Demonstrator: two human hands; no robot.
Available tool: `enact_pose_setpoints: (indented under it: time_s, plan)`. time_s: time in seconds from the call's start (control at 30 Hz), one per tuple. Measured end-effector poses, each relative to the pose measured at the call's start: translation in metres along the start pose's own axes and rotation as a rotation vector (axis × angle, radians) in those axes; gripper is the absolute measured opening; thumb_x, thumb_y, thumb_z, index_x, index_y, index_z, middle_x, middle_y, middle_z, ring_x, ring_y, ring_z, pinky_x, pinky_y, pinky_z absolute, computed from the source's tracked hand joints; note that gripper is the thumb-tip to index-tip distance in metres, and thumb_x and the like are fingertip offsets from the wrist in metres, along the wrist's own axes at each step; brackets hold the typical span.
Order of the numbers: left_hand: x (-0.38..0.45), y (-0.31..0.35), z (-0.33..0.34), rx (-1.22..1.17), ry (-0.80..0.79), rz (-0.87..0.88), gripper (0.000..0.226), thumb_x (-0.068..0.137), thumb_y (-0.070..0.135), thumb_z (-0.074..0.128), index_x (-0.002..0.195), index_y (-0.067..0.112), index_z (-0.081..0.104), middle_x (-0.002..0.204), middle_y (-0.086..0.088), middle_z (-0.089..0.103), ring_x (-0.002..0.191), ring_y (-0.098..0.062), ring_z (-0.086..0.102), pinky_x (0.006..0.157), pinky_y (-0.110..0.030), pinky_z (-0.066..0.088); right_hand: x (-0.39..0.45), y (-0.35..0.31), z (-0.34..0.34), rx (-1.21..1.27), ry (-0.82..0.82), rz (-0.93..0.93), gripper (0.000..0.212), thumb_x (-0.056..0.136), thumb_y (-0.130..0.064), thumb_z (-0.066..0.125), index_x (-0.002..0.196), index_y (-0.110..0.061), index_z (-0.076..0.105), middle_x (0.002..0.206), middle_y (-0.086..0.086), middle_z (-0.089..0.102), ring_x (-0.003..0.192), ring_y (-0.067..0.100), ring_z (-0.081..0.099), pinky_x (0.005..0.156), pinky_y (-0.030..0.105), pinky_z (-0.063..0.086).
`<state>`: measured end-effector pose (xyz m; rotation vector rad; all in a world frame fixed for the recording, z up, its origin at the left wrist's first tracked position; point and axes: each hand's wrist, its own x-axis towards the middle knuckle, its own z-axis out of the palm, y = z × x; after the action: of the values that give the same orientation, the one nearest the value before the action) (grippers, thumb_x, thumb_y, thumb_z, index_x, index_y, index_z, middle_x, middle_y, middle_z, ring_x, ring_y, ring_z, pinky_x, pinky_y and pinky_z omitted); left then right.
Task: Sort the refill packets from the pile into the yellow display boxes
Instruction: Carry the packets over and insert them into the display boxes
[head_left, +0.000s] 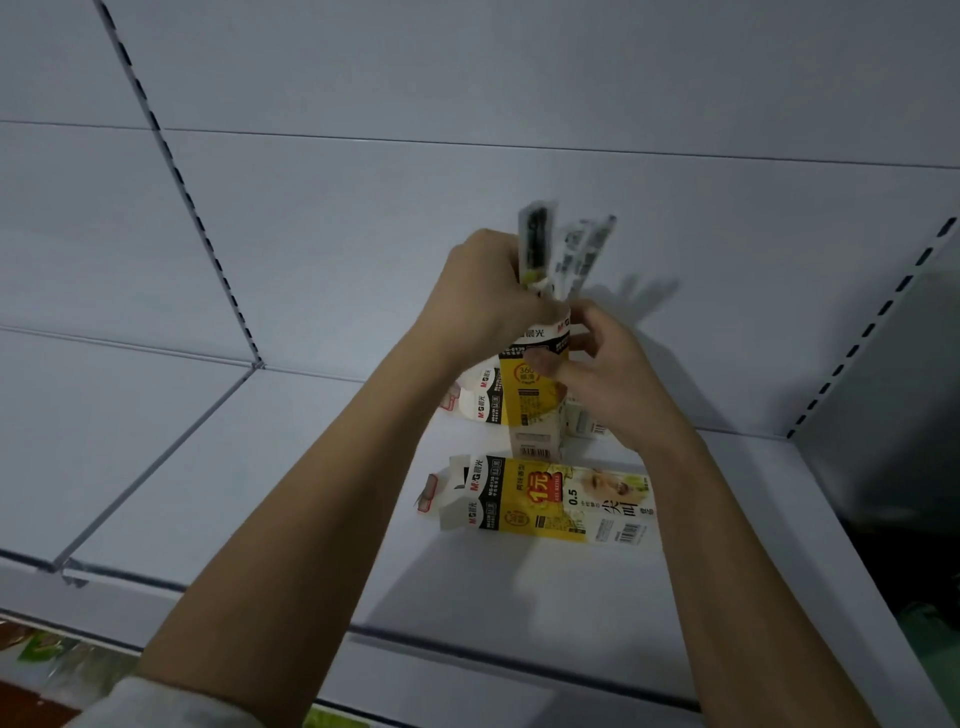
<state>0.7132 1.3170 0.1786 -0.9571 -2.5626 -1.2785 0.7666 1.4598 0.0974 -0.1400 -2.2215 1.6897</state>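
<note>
The refill packets (563, 254) stand up out of the left hand (485, 291), fanned in two blurred slips just above frame centre, their lower ends going down toward the mouth of an upright yellow display box (524, 395). The left grip is closed round the packets' lower part. At four o'clock from it, the right hand (597, 364) has its fingers curled at the top edge of that box; it seems to steady or spread the opening, but whether it truly pinches the card I cannot tell.

At six o'clock from the upright box, a second yellow display box (545, 501) lies flat on its side on the white shelf (234, 493), apart from both hands, its open flap pointing to nine o'clock. Something small and pale shows at the right foot of the upright box; it is too hidden to name.

By my judgement the step in hand is loading: a bunch is being fed into the standing box. The next move calls for squaring the packets together, lining them with the opening, and lowering them straight while the right hand keeps the light carton from tipping.
</note>
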Motion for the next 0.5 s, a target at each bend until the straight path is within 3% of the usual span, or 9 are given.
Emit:
enact_pose_setpoints:
  time_s: [0.17, 0.33, 0.4, 0.5]
  plan:
    - [0.006, 0.001, -0.001, -0.011, 0.022, -0.053, 0.023, 0.072, 0.020, 0.085, 0.089, 0.011, 0.072, 0.088, 0.000, 0.074, 0.079, -0.016, 0.071, 0.072, -0.039, 0.061, -0.002, -0.003, 0.002, -0.007, -0.007, -0.002, 0.042, 0.084, -0.024, 0.079, 0.120, -0.035, 0.061, 0.116, -0.014, 0.067, 0.116, 0.014, 0.059, 0.090, 0.052, 0.057]
    - [0.011, 0.007, -0.011, 0.002, -0.016, 0.023, 0.022, 0.087, 0.029, 0.072, 0.100, 0.032, 0.054, 0.084, 0.014, 0.063, 0.073, -0.005, 0.067, 0.073, -0.036, 0.061, -0.001, -0.010, 0.008, -0.057, -0.028, 0.017, 0.046, 0.085, -0.022, 0.078, 0.125, -0.032, 0.057, 0.118, -0.016, 0.065, 0.117, 0.010, 0.057, 0.097, 0.048, 0.053]
    - [0.012, 0.010, -0.014, -0.020, -0.019, 0.011, 0.014, 0.092, 0.039, 0.065, 0.098, 0.031, 0.055, 0.086, 0.010, 0.065, 0.072, -0.006, 0.067, 0.070, -0.034, 0.062, -0.002, -0.010, 0.007, -0.062, -0.030, 0.012, 0.047, 0.085, -0.022, 0.078, 0.126, -0.032, 0.056, 0.119, -0.017, 0.065, 0.117, 0.010, 0.057, 0.099, 0.048, 0.052]
    - [0.020, 0.018, -0.012, 0.124, -0.008, 0.028, 0.034, 0.089, 0.052, 0.064, 0.090, 0.019, 0.058, 0.080, 0.003, 0.064, 0.067, -0.009, 0.064, 0.062, -0.026, 0.057, -0.003, -0.013, 0.009, -0.081, -0.046, 0.010, 0.049, 0.086, -0.021, 0.078, 0.128, -0.029, 0.056, 0.120, -0.018, 0.064, 0.116, 0.008, 0.057, 0.100, 0.047, 0.051]
